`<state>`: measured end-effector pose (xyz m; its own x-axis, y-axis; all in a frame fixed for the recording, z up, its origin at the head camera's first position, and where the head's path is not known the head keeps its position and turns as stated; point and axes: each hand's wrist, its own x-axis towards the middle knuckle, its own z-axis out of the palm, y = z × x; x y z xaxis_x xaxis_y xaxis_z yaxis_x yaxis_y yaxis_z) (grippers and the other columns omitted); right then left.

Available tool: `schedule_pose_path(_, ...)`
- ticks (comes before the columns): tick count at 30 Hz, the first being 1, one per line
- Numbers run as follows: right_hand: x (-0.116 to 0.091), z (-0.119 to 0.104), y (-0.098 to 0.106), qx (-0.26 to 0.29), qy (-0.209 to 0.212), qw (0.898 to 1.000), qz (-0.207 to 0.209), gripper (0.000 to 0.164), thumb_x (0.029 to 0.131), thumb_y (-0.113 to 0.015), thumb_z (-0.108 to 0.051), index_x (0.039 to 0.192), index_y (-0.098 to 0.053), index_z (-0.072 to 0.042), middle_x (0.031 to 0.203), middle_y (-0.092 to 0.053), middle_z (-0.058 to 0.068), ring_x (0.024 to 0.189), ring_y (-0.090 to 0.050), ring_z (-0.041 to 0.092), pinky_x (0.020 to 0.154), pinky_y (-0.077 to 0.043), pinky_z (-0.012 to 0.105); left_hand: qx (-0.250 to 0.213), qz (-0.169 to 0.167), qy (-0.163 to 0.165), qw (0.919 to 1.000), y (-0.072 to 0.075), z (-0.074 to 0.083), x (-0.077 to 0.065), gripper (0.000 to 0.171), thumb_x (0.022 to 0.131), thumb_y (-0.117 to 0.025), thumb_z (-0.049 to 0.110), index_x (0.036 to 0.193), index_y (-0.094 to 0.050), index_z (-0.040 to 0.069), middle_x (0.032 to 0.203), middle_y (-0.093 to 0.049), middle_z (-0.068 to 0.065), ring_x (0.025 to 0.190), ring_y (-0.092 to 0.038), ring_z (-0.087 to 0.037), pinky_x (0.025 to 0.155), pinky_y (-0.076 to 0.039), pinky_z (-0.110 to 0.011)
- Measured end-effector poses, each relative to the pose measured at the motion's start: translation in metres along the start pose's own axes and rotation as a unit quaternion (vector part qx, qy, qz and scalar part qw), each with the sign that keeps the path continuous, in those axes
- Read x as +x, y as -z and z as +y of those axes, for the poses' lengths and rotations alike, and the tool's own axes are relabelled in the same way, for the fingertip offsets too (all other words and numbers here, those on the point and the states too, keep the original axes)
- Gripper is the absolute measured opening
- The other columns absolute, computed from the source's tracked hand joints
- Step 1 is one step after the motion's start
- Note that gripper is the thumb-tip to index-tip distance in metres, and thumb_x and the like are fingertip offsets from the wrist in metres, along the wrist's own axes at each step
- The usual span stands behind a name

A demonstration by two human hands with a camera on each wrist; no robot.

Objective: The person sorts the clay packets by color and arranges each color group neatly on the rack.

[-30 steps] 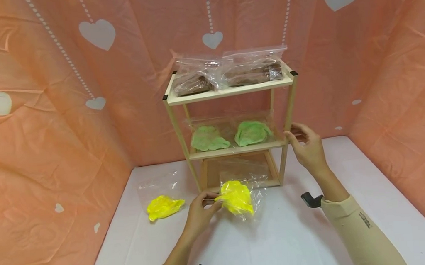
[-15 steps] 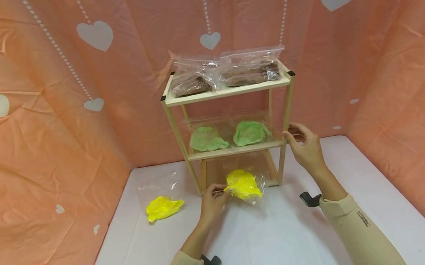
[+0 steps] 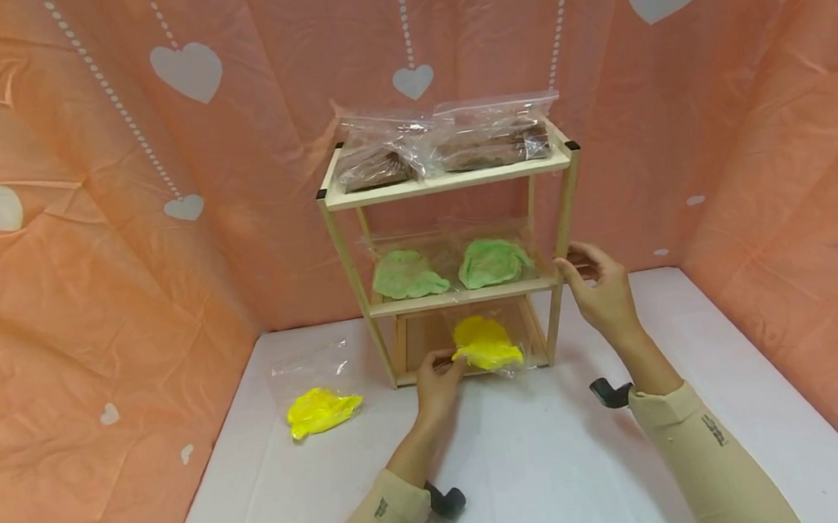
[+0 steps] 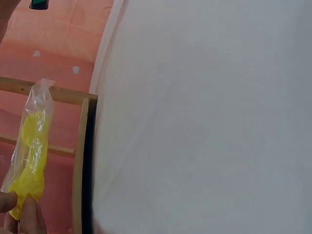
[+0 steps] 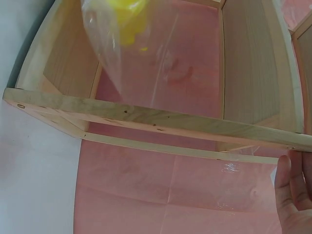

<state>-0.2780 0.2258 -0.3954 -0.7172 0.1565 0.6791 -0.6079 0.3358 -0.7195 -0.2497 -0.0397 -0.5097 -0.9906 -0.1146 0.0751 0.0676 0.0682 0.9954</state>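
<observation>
My left hand (image 3: pixel 438 385) pinches the left edge of a clear plastic bag with a soft yellow lump (image 3: pixel 486 345) inside, in front of the bottom level of a small wooden shelf rack (image 3: pixel 459 298). In the left wrist view the bagged yellow lump (image 4: pixel 33 163) stands out from the thumb and fingertips. Whether the bag touches the bottom shelf cannot be seen. My right hand (image 3: pixel 605 294) grips the rack's right front post beside the middle shelf, thumb in front and fingers partly hidden behind it. A second bagged yellow lump (image 3: pixel 323 410) lies on the white table, left of the rack.
Two bags with light green lumps (image 3: pixel 493 264) lie side by side on the middle shelf. Bags with brown contents (image 3: pixel 491 147) cover the top shelf. A pink cloth (image 3: pixel 276 223) with white hearts hangs behind and at both sides of the white table (image 3: pixel 540 482).
My left hand has moved forward and to the right with the yellow bag, from in front of the rack to its bottom level. The right hand stays at the post.
</observation>
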Motion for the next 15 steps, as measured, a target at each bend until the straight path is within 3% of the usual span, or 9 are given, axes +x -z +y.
schedule_pose_path(8, -0.001, 0.001, 0.001, 0.003, -0.004, 1.0, 0.001, 0.027, 0.098, -0.072, 0.009, 0.124, -0.069, 0.014, 0.106, -0.072, 0.031, 0.085, -0.064, -0.009, 0.079, -0.053, 0.007, 0.01, 0.022, 0.023, 0.9994, -0.018, 0.002, 0.008, 0.031, 0.1, -0.074, 0.012, 0.122, -0.065, -0.007, 0.119, -0.066, -0.02, 0.1, -0.068, -0.025, 0.079, -0.056, -0.025)
schedule_pose_path(15, -0.001, 0.0, 0.0, 0.01, -0.01, 1.0, 0.001, 0.026, 0.099, -0.072, 0.008, 0.124, -0.068, 0.015, 0.105, -0.072, 0.03, 0.085, -0.064, -0.009, 0.079, -0.053, 0.006, -0.028, 0.027, 0.039, 0.9985, -0.032, 0.002, 0.015, 0.028, 0.1, -0.073, 0.011, 0.121, -0.065, -0.006, 0.114, -0.066, -0.018, 0.101, -0.064, -0.024, 0.082, -0.055, -0.025)
